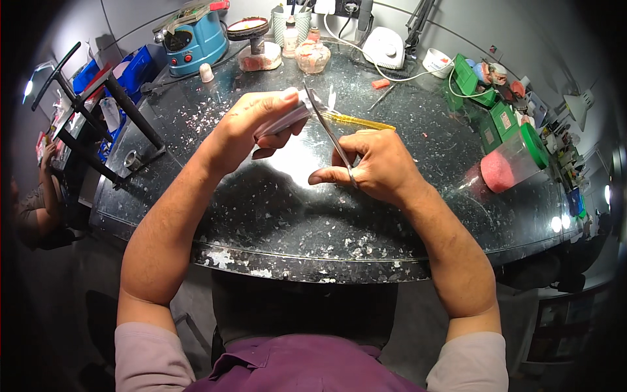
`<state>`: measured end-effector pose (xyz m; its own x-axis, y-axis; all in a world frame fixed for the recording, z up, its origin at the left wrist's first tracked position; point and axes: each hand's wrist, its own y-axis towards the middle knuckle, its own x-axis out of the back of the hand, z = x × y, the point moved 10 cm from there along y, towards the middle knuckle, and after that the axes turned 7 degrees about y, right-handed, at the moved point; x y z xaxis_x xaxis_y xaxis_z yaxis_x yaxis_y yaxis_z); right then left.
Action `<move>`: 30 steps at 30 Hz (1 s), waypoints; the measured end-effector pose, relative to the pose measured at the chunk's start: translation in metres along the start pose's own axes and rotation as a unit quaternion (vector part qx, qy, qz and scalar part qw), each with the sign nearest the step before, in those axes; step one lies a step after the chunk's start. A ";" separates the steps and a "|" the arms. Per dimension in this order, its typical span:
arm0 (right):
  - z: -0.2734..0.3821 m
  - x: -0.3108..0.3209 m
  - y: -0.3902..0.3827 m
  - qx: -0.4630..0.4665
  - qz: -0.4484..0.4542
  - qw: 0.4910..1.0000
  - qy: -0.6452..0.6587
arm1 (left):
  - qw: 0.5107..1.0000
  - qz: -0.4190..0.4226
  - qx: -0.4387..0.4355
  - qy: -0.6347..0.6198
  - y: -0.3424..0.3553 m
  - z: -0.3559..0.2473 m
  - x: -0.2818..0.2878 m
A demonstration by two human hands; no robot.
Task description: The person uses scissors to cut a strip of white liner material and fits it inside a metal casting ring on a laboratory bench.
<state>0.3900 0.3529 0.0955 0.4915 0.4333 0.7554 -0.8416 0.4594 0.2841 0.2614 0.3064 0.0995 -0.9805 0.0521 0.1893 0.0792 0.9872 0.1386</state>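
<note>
Along the far edge of the bench (pixel 287 228), a blue machine (pixel 196 49) is set toward the left corner, followed by a round-topped stand (pixel 257 49), a pink-stained jar (pixel 313 57) and a white device (pixel 384 49). A white cup (pixel 436 62) is placed toward the right corner. By the right edge, green boxes (pixel 503 119) and a green-lidded container (pixel 518 155) of pink granules (pixel 498 174) are set. By the left edge, a black frame (pixel 135 113) is seen.

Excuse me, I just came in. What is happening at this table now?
The person's left hand holds a pale, shiny packet above a dark, stained table. The right hand holds a slim metal tool, probably scissors, which crosses the packet's end in this view; contact is unclear. A green-lidded jar is at right.
</note>
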 end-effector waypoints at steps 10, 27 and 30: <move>-0.027 0.008 -0.001 -0.137 0.015 0.990 -0.001 | 0.984 -0.148 -0.094 0.027 0.005 -0.009 0.018; -0.012 0.009 0.000 -0.028 -0.018 0.999 -0.043 | 0.979 -0.119 -0.142 0.079 0.004 -0.012 0.012; -0.006 0.012 0.001 -0.009 -0.051 0.998 -0.029 | 0.977 -0.140 -0.137 0.089 0.002 -0.012 0.019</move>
<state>0.3967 0.3630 0.1009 0.5599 0.3388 0.7561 -0.7834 0.5135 0.3500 0.2452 0.3076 0.1150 -0.9256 -0.2661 0.2692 -0.1193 0.8800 0.4597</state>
